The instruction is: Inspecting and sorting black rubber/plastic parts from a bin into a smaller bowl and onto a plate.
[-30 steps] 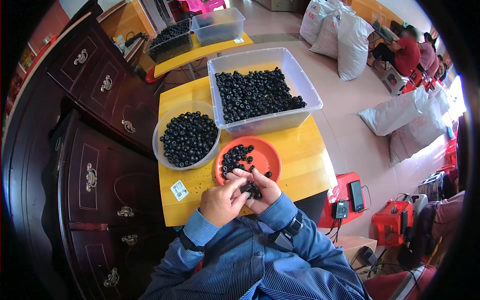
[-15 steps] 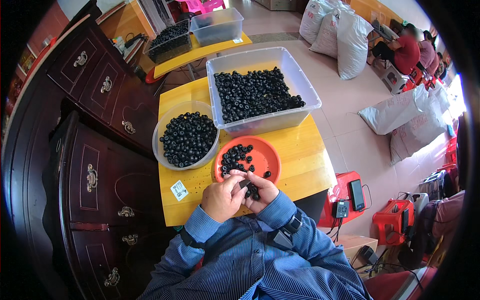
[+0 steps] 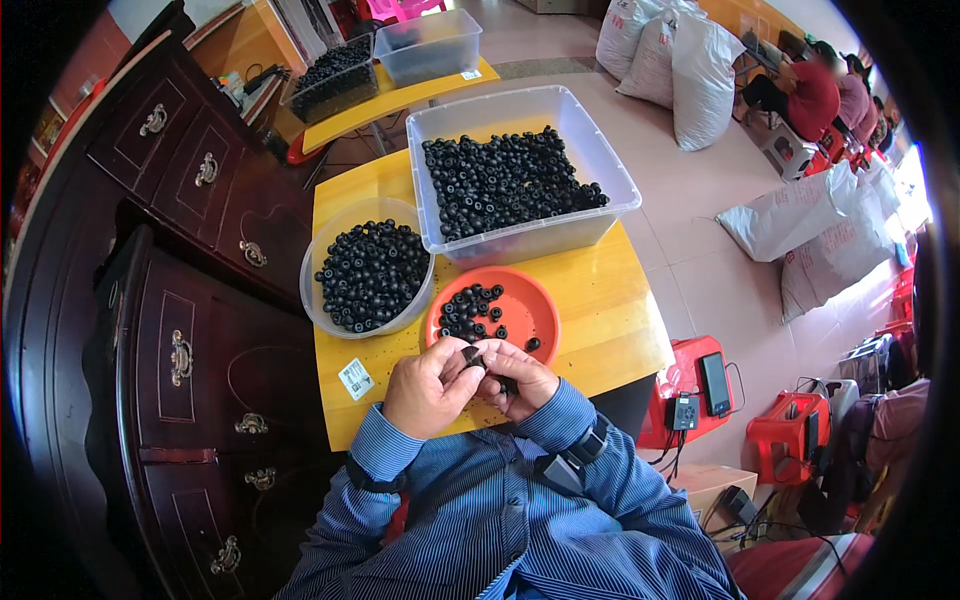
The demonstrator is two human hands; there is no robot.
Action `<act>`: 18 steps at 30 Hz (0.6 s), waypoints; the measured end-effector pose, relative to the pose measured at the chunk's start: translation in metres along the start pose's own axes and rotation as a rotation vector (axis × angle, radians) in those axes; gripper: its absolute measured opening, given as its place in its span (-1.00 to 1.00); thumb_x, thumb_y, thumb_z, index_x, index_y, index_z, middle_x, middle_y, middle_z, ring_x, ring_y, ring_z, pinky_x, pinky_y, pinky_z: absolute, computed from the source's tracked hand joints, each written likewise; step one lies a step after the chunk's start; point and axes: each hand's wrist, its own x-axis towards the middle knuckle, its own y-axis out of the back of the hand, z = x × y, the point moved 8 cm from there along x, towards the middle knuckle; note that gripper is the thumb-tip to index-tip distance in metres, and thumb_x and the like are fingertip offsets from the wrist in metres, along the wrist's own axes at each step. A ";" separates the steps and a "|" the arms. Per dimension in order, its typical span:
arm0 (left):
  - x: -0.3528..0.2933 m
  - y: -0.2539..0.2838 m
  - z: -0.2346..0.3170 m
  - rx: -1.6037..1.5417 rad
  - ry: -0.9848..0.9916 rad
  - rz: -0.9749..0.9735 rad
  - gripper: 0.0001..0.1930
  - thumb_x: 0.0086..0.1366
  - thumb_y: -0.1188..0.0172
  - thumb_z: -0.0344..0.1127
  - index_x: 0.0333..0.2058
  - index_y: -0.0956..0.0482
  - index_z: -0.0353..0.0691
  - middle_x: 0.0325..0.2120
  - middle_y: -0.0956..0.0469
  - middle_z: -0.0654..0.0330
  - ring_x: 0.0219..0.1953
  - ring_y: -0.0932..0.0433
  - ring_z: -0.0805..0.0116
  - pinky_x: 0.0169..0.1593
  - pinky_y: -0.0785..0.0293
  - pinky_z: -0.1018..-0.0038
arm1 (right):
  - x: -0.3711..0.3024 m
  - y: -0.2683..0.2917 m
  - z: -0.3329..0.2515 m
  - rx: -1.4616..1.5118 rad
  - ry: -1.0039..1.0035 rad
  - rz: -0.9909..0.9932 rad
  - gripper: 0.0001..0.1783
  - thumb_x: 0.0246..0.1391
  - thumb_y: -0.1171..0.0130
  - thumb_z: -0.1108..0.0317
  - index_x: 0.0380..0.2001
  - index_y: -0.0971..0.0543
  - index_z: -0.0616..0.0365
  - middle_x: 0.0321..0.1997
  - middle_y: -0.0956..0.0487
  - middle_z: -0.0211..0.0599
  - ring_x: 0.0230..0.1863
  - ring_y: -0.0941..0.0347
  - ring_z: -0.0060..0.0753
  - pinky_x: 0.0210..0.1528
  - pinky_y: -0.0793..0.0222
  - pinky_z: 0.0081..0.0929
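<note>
My left hand [image 3: 425, 388] and my right hand [image 3: 520, 384] meet over the near rim of an orange-red plastic dish [image 3: 540, 310]. Both pinch a small dark piece [image 3: 473, 356] between their fingertips; fingers cover much of it, so its exact kind is unclear. Curled below, the other fingers of my right hand hold several small black ring-shaped parts [image 3: 508, 386]. Similar black parts [image 3: 462, 312] lie in the dish, mostly on its left side, with one apart at the right.
A round clear tub [image 3: 312, 290] and a large clear bin [image 3: 530, 245], both holding black parts, stand on the yellow table [image 3: 610, 300]. Dark drawers [image 3: 225, 365] flank the left. At right are a red stool [image 3: 685, 400], white sacks [image 3: 705, 95] and seated people.
My hands have shifted slightly left and up, and the pinched dark piece has turned between my fingertips. My right fingers now cover more of the black parts in that hand.
</note>
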 end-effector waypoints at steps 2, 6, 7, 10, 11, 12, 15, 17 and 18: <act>0.001 0.001 0.001 0.010 0.015 0.004 -0.79 0.17 -0.31 -0.27 -0.33 -0.49 -0.23 -0.71 -0.46 0.20 -0.69 -0.48 0.30 -0.56 -0.38 0.37 | 0.000 0.003 0.002 0.046 -0.017 -0.004 -0.78 0.29 -0.05 0.26 -0.08 -0.49 0.09 -0.31 -0.51 -0.50 -0.43 -0.36 -0.71 -0.47 -0.31 -0.78; -0.001 0.004 0.004 0.108 -0.012 0.026 -0.67 0.17 -0.35 -0.11 -0.41 -0.44 -0.21 -0.67 -0.53 0.18 -0.64 -0.56 0.27 -0.55 -0.44 0.37 | -0.001 0.012 0.006 0.167 -0.047 0.018 -0.77 0.28 -0.06 0.26 -0.08 -0.47 0.10 -0.30 -0.51 -0.50 -0.43 -0.38 -0.71 -0.46 -0.36 -0.78; -0.002 0.002 0.004 0.123 -0.031 0.019 -0.63 0.16 -0.35 -0.05 -0.42 -0.43 -0.21 -0.65 -0.55 0.17 -0.62 -0.59 0.26 -0.55 -0.46 0.36 | -0.001 0.012 0.007 0.167 -0.048 0.019 -0.77 0.28 -0.06 0.26 -0.08 -0.47 0.10 -0.30 -0.51 -0.50 -0.43 -0.38 -0.71 -0.46 -0.36 -0.78; -0.004 0.000 0.002 0.154 -0.015 -0.009 -0.59 0.18 -0.33 0.01 -0.44 -0.43 -0.21 -0.64 -0.57 0.16 -0.59 -0.63 0.21 -0.54 -0.49 0.34 | 0.000 0.016 0.009 0.144 -0.052 0.071 -0.78 0.29 -0.05 0.25 -0.08 -0.46 0.10 -0.30 -0.51 -0.49 -0.43 -0.39 -0.72 -0.45 -0.39 -0.79; -0.004 0.000 0.001 0.153 -0.014 -0.009 -0.59 0.18 -0.33 0.01 -0.44 -0.43 -0.21 -0.64 -0.57 0.16 -0.59 -0.63 0.21 -0.54 -0.49 0.34 | 0.000 0.016 0.010 0.135 -0.050 0.065 -0.78 0.29 -0.05 0.24 -0.09 -0.46 0.09 -0.31 -0.51 -0.49 -0.43 -0.39 -0.73 -0.46 -0.38 -0.80; -0.004 -0.001 0.001 0.153 -0.022 -0.010 -0.59 0.18 -0.32 0.02 -0.44 -0.42 -0.22 -0.65 -0.57 0.16 -0.60 -0.62 0.19 -0.54 -0.49 0.33 | 0.001 0.015 0.011 0.126 -0.047 0.058 -0.78 0.29 -0.05 0.23 -0.09 -0.46 0.09 -0.31 -0.51 -0.48 -0.43 -0.40 -0.74 -0.47 -0.38 -0.80; -0.003 -0.003 -0.003 0.124 -0.047 0.012 -0.58 0.19 -0.31 0.04 -0.46 -0.42 -0.22 -0.66 -0.57 0.16 -0.60 -0.62 0.16 -0.55 -0.48 0.30 | 0.000 0.005 0.009 0.110 -0.047 0.048 -0.79 0.29 -0.06 0.21 -0.11 -0.46 0.07 -0.31 -0.52 -0.48 -0.44 -0.39 -0.75 -0.47 -0.38 -0.81; -0.002 -0.002 -0.002 0.093 -0.068 0.029 -0.58 0.20 -0.30 0.04 -0.46 -0.42 -0.22 -0.67 -0.56 0.16 -0.60 -0.62 0.14 -0.56 -0.48 0.29 | 0.002 0.009 0.010 0.112 -0.041 0.011 -0.79 0.29 -0.07 0.21 -0.12 -0.46 0.07 -0.31 -0.51 -0.49 -0.44 -0.40 -0.75 -0.47 -0.38 -0.82; -0.002 -0.003 -0.001 0.132 -0.070 0.015 -0.57 0.20 -0.30 0.05 -0.46 -0.42 -0.22 -0.67 -0.55 0.16 -0.61 -0.61 0.14 -0.56 -0.47 0.29 | 0.002 0.008 0.011 0.115 -0.037 -0.027 -0.79 0.29 -0.07 0.20 -0.13 -0.46 0.06 -0.31 -0.51 -0.49 -0.45 -0.40 -0.76 -0.47 -0.38 -0.82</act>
